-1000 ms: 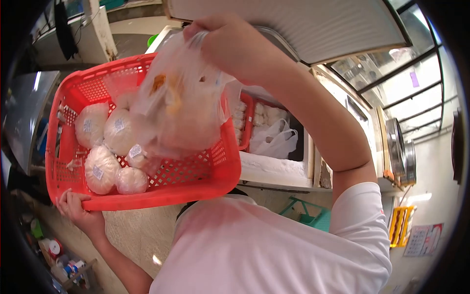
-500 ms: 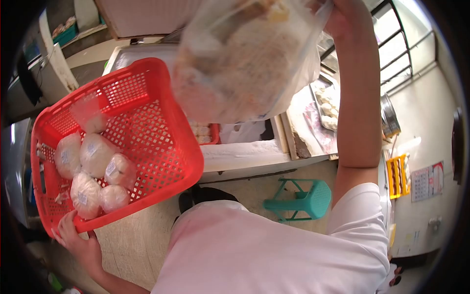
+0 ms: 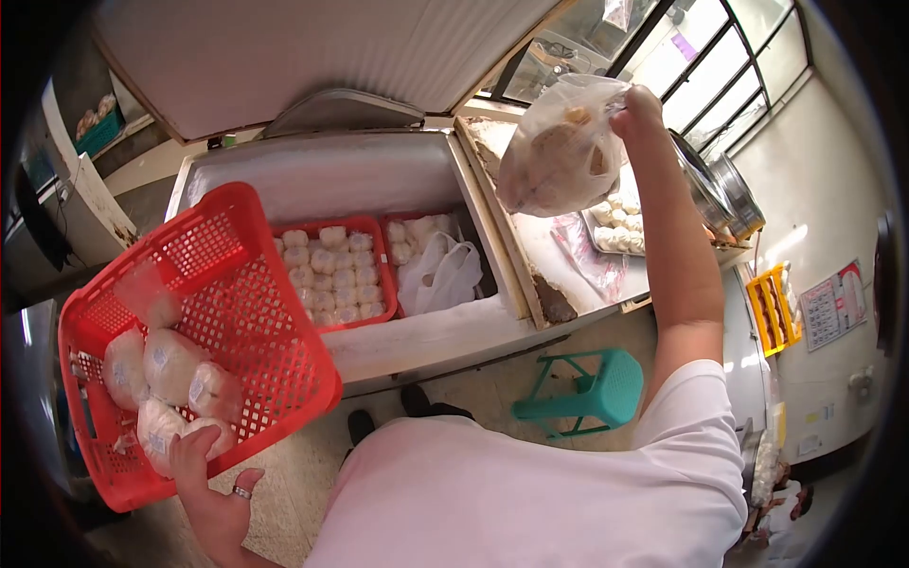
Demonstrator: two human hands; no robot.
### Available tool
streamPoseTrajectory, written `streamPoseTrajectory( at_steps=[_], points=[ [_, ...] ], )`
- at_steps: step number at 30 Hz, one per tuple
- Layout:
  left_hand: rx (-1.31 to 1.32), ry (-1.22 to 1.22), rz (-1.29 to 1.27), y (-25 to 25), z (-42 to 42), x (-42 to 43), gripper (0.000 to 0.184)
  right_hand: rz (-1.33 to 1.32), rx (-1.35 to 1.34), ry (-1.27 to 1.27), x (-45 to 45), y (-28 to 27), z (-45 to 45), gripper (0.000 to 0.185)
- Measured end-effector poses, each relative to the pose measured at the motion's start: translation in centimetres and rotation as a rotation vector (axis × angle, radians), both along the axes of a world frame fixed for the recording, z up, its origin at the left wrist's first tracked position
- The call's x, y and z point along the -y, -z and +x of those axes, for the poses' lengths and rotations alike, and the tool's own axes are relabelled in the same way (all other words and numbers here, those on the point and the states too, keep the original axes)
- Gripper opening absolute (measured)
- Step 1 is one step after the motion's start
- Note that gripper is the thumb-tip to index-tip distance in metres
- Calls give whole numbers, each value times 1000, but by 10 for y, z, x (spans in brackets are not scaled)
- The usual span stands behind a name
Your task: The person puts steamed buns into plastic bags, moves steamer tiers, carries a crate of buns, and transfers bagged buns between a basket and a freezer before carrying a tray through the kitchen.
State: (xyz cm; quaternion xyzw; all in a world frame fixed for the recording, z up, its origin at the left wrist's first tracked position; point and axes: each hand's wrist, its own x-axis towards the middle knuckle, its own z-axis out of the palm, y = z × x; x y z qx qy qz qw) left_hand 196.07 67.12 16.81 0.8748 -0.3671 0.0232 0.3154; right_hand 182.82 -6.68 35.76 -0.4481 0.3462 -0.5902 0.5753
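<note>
My left hand [image 3: 213,497] is hooked over the near rim of a red plastic basket [image 3: 275,312], its fingers reaching inside against a wrapped bun and its thumb, with a ring, sticking out. Several round white buns in clear plastic [image 3: 175,369] lie in the basket's left part; the basket is tilted. At the upper right, my right hand [image 3: 636,112] grips the gathered top of a translucent plastic bag [image 3: 559,156]. Pale brownish contents show through the bag, too blurred to name. It hangs above a white surface beside the open chest freezer [image 3: 454,317].
Inside the freezer, a red crate [image 3: 331,327] holds rows of white buns, and a white plastic bag [image 3: 445,275] lies beside it. A tray of white buns [image 3: 620,227] and metal steamers [image 3: 739,194] stand on the right. A green stool [image 3: 606,388] is on the floor.
My right hand has carried the plastic bag away from the camera, to the right of the freezer opening. The basket has shifted down and left, and my left hand has moved right along its rim.
</note>
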Motion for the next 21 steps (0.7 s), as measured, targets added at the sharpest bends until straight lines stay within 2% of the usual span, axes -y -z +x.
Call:
streamPoseTrajectory(
  at_steps=[6, 7, 8, 10, 13, 16, 20, 21],
  points=[
    [-134, -35, -71, -5, -10, 62, 56, 25, 175, 160, 36, 45, -3, 37],
    [-147, -47, -79, -2, -10, 69, 53, 5, 242, -3, 79, 71, -11, 38],
    [-164, -73, -89, 0, -11, 75, 49, 69, 328, 127, 93, 88, -10, 29],
    [-194, -124, -105, 3, -12, 82, 42, 129, 144, 197, 102, 125, -22, 19],
    [-197, -175, -127, 5, -16, 91, 34, 133, 54, 0, 108, 159, -48, 16],
    [-186, -188, -97, 10, -13, 90, 28, 65, -164, -101, 89, 150, -63, 15],
    [-266, -242, -136, 14, -12, 93, 24, -38, -512, -100, 70, 142, -78, 12],
    [-300, -262, -190, 15, -14, 97, 24, 38, -450, -119, 75, 144, -83, 13]
  ],
)
